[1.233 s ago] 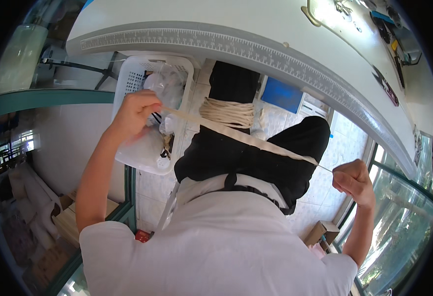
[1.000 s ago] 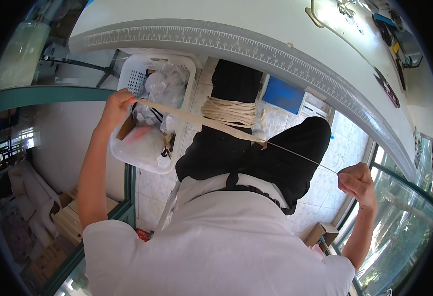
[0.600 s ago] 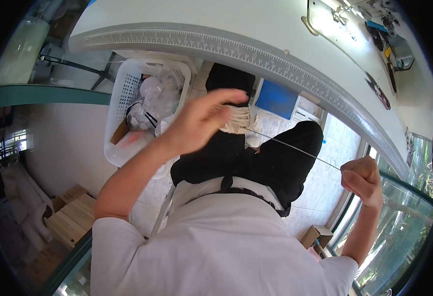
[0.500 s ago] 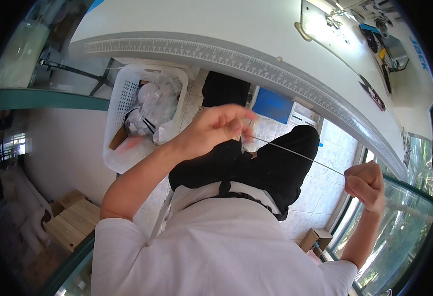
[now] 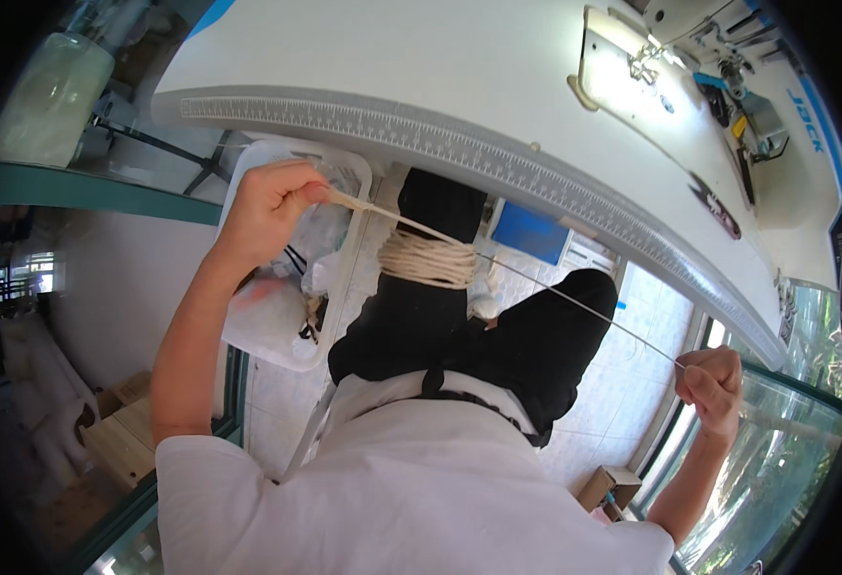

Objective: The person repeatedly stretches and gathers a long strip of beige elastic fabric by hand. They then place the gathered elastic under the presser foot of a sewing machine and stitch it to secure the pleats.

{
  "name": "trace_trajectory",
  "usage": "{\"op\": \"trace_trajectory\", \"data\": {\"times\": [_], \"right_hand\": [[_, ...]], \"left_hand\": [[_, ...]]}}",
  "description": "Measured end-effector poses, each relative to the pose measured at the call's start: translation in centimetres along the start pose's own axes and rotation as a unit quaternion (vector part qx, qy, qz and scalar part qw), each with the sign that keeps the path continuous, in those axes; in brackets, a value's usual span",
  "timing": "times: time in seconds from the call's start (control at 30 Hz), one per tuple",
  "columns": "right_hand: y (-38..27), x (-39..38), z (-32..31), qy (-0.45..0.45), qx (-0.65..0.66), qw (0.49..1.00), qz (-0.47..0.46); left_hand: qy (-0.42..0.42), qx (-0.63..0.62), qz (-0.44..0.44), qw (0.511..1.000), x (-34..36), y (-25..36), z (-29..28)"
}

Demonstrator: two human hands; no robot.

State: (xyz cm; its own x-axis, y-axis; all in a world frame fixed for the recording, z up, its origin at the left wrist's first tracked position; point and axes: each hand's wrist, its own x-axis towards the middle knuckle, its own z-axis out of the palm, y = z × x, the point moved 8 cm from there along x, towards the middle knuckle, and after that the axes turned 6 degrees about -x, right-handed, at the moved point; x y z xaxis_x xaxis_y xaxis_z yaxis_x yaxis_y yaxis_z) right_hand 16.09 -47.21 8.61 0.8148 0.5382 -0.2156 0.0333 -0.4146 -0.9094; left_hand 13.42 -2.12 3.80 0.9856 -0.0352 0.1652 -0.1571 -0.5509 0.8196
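My left hand [image 5: 282,206] is closed in a pinch on the end of a cream cord [image 5: 411,221], over the basket at the left. From there the cord runs taut to the right, above my left leg. Several turns of cream cord [image 5: 427,260] lie round that black-trousered leg. At the right, my right hand [image 5: 713,383] is a fist round the end of a thin grey rod or wire [image 5: 584,305]. Cord and rod form one straight line between my hands; how they join is too small to tell.
A white sewing machine table [image 5: 363,43] with a ruler-marked grey edge [image 5: 421,126] spans the front. Small scissors [image 5: 718,208] lie on it, left of the machine [image 5: 795,125]. Beneath are a white basket [image 5: 349,240] of plastic bags and a blue box [image 5: 528,232].
My left hand has moved far to the left, drawing cream cord out with it. The cord coil on my leg now shows. My right hand has hardly moved, still gripping the rod.
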Motion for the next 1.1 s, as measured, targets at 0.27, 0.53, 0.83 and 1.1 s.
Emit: {"op": "trace_trajectory", "data": {"times": [0.27,0.53,0.83,1.1], "right_hand": [[-11.8,5.8,8.7,0.206,-0.478,0.761,-0.387],[-10.0,15.5,5.3,0.337,-0.545,0.728,-0.246],[2.9,5.7,13.7,0.068,0.376,0.924,-0.004],[4.8,5.4,12.0,0.137,0.313,0.939,-0.046]], "left_hand": [[-0.162,-0.227,0.143,0.950,-1.6,15.9,7.8],[-0.157,-0.650,-0.203,0.715,-2.3,10.7,15.7],[-0.159,-0.649,-0.272,0.692,-2.6,9.4,18.3],[-0.169,-0.584,-0.317,0.728,-3.1,8.5,19.9]]}}
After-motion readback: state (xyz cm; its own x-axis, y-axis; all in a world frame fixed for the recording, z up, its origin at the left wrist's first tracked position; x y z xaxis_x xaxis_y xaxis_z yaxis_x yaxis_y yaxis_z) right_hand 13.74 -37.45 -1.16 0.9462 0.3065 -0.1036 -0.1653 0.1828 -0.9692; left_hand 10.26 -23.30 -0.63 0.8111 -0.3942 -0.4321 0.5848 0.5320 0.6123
